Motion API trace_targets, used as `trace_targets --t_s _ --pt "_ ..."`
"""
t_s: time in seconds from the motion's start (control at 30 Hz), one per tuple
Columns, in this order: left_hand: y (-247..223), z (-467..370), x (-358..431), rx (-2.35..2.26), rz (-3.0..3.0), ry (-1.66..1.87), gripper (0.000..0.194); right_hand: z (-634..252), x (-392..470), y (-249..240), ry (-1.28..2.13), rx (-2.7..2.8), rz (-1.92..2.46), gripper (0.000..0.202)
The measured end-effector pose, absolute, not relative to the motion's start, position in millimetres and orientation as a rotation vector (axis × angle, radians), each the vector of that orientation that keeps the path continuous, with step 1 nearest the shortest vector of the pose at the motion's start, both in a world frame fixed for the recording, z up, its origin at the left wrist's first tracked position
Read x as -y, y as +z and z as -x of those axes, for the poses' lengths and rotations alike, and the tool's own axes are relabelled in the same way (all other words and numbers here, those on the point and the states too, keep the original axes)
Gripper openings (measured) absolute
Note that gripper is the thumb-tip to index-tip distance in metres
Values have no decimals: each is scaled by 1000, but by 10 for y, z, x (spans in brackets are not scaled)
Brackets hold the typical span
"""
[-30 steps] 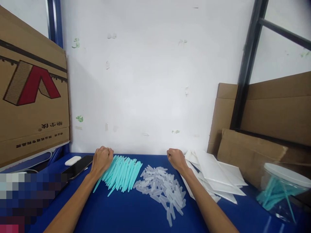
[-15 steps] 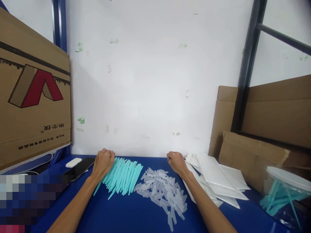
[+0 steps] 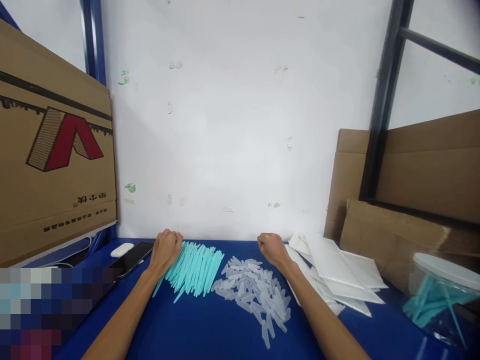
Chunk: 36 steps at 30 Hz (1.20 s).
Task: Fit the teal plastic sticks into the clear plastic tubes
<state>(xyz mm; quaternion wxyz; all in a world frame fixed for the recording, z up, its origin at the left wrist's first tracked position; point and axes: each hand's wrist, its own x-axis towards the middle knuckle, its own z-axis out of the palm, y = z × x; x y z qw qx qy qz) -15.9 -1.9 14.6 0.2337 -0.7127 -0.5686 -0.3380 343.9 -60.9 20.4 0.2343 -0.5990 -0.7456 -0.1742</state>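
Note:
My left hand [image 3: 167, 248] is closed in a fist on the blue table, at the left edge of a pile of slim turquoise plastic sticks [image 3: 197, 270]. My right hand [image 3: 270, 247], also in a fist, rests farther right, behind and beside a heap of small translucent tapered plastic pieces [image 3: 258, 290]. Nothing sticks out of either fist; the palms are hidden. White flat envelopes or bags [image 3: 333, 265] lie in a loose stack just right of my right hand and forearm.
A lidded clear jar [image 3: 438, 300] with turquoise sticks stands at the right. Cardboard [image 3: 397, 240] leans behind it. At the left are a dark phone [image 3: 131, 259], a white case [image 3: 122, 250] and a large carton [image 3: 71, 150]. A white wall [image 3: 225, 125] closes off the back.
The view has shifted slightly, so the carton, phone and sticks appear a little farther right. Both fists stay closed in the same places on the table, and the piles look unchanged.

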Motion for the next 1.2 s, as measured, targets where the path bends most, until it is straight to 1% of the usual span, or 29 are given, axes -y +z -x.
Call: trace_targets --t_s 0.27,0.47,0.6,0.73,0.83,0.93,1.2 --pt "142 139 17 1647 1966 -814 51 -3410 648 226 -490 2091 1669 27" --pt "98 111 44 1711 1904 -816 54 -3429 604 171 -510 2099 1651 26" --pt "51 149 76 1896 1608 -852 51 -3429 596 148 -500 2101 1631 25" --pt "43 216 90 2230 1585 -756 63 -3414 600 143 -464 2115 1655 26" --pt "63 209 108 2389 1575 -612 65 -3401 602 151 -440 2130 1663 26" --pt "80 159 125 2390 1516 -539 64 -3396 602 157 -426 2132 1656 26" --pt "72 78 124 2365 1513 -490 64 -3388 608 154 -441 2141 1673 25"
